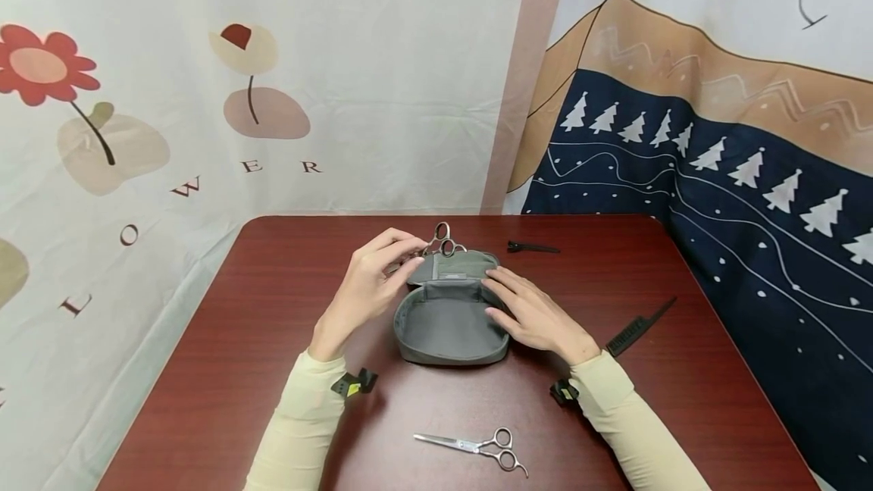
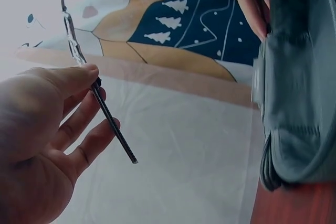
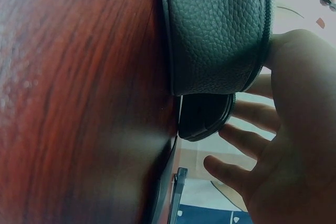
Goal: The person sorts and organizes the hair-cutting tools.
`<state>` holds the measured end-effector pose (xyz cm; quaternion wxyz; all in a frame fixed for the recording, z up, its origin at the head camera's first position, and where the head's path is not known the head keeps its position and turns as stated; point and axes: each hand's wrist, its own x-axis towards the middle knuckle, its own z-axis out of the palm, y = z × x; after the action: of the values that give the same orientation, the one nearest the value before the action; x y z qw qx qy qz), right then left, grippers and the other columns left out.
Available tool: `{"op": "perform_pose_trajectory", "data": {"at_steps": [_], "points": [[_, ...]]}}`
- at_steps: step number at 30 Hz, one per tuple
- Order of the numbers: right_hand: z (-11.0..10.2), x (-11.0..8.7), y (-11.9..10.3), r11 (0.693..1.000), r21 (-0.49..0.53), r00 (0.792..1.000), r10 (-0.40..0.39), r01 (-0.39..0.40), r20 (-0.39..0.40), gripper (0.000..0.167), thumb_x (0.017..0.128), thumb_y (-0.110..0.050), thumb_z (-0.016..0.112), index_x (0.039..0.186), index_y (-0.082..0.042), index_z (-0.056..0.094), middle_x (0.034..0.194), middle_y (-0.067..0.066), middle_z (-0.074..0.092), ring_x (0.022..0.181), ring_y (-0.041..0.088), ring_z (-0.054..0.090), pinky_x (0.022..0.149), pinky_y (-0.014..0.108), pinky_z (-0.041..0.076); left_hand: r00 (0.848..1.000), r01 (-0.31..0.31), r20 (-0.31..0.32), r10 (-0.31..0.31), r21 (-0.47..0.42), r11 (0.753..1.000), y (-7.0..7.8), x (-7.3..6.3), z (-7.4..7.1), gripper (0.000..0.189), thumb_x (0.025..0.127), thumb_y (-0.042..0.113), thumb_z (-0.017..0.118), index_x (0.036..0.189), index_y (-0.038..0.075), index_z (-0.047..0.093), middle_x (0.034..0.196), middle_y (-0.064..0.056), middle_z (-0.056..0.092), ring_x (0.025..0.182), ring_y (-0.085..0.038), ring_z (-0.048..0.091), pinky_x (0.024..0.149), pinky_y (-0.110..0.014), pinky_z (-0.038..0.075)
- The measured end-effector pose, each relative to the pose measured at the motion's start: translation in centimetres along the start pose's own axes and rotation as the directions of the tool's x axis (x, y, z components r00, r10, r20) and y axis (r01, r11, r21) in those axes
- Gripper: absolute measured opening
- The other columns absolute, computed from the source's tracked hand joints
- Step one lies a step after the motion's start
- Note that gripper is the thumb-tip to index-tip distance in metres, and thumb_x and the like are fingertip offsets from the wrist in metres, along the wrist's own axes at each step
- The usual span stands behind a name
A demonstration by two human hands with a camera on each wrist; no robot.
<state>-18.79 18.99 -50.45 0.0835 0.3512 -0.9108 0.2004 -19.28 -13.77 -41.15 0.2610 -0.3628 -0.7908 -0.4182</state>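
Observation:
My left hand point(image 1: 375, 275) pinches a pair of metal scissors point(image 2: 122, 139) between thumb and fingertips. They are held up beside the far flap of an open grey zip case point(image 1: 450, 353), with the finger rings showing over that flap in the head view. In the left wrist view these scissors appear edge-on, clear of the case. The case's textured leather-like side fills the top of the right wrist view. My right hand point(image 1: 535, 313) rests at the case's right rim, its fingers extended and spread along the edge and lid, holding nothing.
A second pair of silver scissors point(image 1: 464, 445) lies on the dark red table point(image 1: 273, 339) near the front. A black comb point(image 1: 630, 333) lies beyond my right wrist, and a black hair clip point(image 1: 535, 247) at the back. Printed cloths point(image 1: 409, 97) hang behind the table.

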Motion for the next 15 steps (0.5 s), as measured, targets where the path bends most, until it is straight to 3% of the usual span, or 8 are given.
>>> {"op": "perform_pose_trajectory", "data": {"at_steps": [5, 12, 15], "points": [[0.0, 0.0, 0.0, 1.000, 0.008, 1.000, 0.001, -0.001, -0.004, 0.058, 0.110, -0.029, 0.073, 0.159, -0.001, 0.061, 0.169, 0.024, 0.056, 0.161, 0.048, 0.050, 0.129, 0.067, 0.047, 1.000, 0.029, -0.006, -0.029, -0.051, 0.998, 0.3, 0.3, 0.8, 0.020, 0.100, -0.005, 0.081, 0.119, 0.002, 0.083, 0.112, -0.011, 0.078, 0.084, -0.016, 0.070, 0.075, -0.010, 0.056], [0.2, 0.0, 0.0, 1.000, 0.011, 1.000, 0.014, -0.014, 0.005, 0.058, 0.111, -0.030, 0.072, 0.161, -0.002, 0.060, 0.170, 0.023, 0.055, 0.162, 0.047, 0.049, 0.129, 0.067, 0.047, 0.997, 0.064, -0.023, -0.067, -0.116, 0.991, 0.6, 0.5, 1.7, 0.022, 0.099, -0.005, 0.081, 0.120, 0.003, 0.083, 0.112, -0.012, 0.079, 0.086, -0.020, 0.079, 0.071, -0.013, 0.058], [0.2, 0.1, 0.0, 1.000, 0.011, 1.000, 0.010, -0.010, -0.001, 0.058, 0.111, -0.031, 0.072, 0.160, -0.002, 0.061, 0.170, 0.023, 0.056, 0.162, 0.047, 0.050, 0.129, 0.067, 0.047, 0.995, 0.087, -0.033, -0.093, -0.164, 0.983, 0.8, 0.6, 2.1, 0.025, 0.099, -0.007, 0.081, 0.121, 0.003, 0.082, 0.114, -0.012, 0.078, 0.091, -0.015, 0.079, 0.074, -0.014, 0.059]]}}
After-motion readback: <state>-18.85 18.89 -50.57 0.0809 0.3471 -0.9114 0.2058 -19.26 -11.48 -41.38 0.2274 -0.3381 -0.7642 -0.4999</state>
